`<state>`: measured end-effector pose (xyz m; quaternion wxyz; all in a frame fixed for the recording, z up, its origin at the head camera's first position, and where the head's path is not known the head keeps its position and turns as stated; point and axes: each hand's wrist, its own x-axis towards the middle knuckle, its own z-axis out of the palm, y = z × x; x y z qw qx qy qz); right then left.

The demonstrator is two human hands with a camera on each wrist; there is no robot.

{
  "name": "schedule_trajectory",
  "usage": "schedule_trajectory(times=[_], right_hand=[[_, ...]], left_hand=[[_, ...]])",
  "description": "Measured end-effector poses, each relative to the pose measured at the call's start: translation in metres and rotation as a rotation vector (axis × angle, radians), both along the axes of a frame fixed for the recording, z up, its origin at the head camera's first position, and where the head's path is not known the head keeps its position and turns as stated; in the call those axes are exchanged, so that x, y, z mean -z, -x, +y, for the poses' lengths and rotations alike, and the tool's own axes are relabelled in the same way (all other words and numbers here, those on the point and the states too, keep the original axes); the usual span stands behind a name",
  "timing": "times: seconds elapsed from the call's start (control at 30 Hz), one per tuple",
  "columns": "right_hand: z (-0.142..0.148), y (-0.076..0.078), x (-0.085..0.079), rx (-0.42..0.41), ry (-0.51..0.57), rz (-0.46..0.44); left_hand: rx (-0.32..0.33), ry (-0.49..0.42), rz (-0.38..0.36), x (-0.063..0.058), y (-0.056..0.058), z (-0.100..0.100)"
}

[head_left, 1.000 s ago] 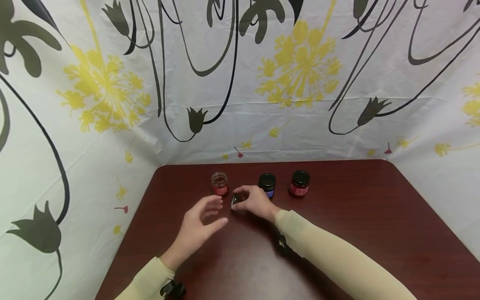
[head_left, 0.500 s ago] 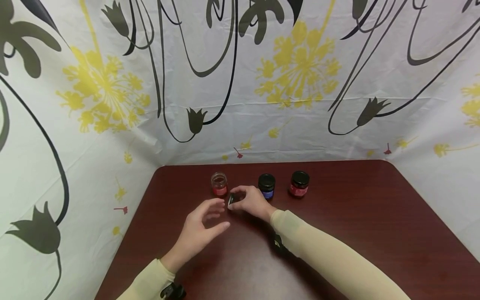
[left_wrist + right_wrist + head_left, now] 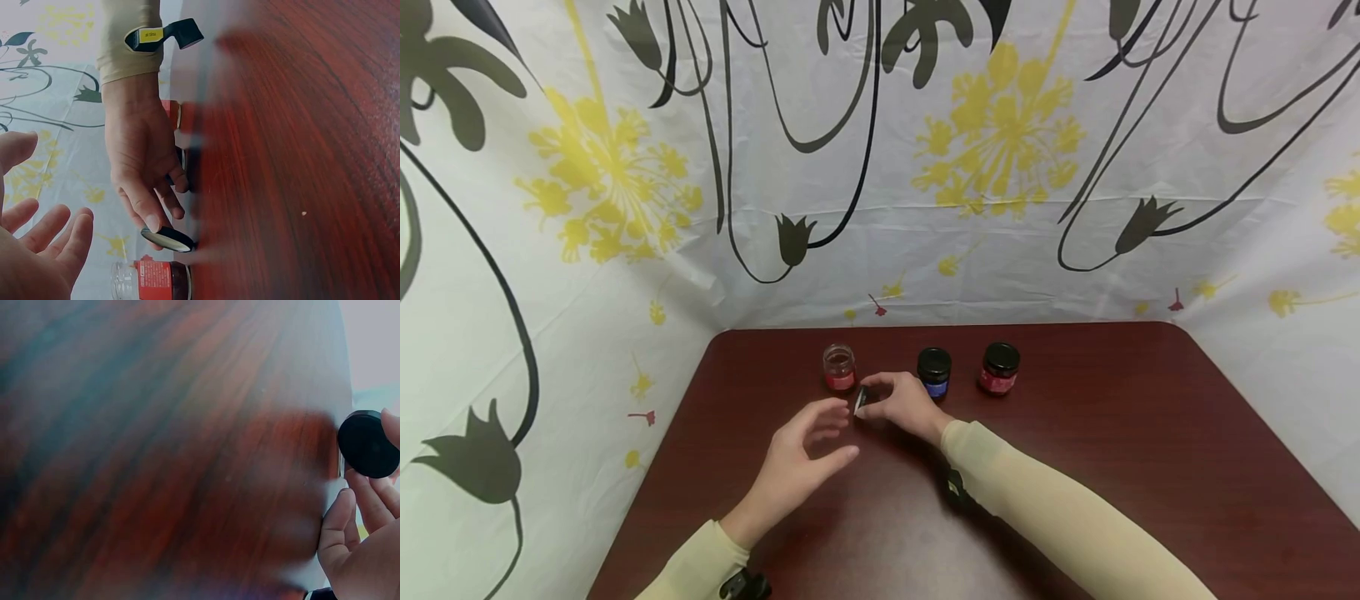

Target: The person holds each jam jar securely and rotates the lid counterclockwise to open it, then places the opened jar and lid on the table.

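Note:
My right hand [image 3: 908,404] pinches a black jar lid [image 3: 369,444] between thumb and fingers. The lid stands on its edge, its pale underside [image 3: 167,239] turned to the left wrist camera. Just beyond the lid, to its left, stands a small uncovered glass jar [image 3: 839,371] with a red label and dark red contents low inside. My left hand [image 3: 797,454] holds nothing; its fingers are spread in a loose curve and its thumb is apart, close to the left of the lid.
Behind my right hand is a black-lidded jar with a blue label [image 3: 935,372]. Farther right stands a black-lidded jar with a red label [image 3: 998,368]. All rest near the back edge of the dark red wooden table [image 3: 1112,450]. A patterned curtain [image 3: 865,183] hangs behind it.
My right hand has shifted slightly left with the lid, nearer my left hand, then held almost still. My left hand has barely moved. The jars stand where they were.

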<state>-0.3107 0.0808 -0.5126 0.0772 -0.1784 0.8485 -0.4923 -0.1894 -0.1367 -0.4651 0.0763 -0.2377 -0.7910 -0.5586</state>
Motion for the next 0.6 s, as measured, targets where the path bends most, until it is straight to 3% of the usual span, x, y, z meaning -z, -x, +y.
schedule_trajectory(times=[0.6], right_hand=[[-0.0006, -0.0021, 0.0035, -0.012, 0.019, 0.012]], left_hand=[[0.008, -0.005, -0.012, 0.0020, -0.0022, 0.0051]])
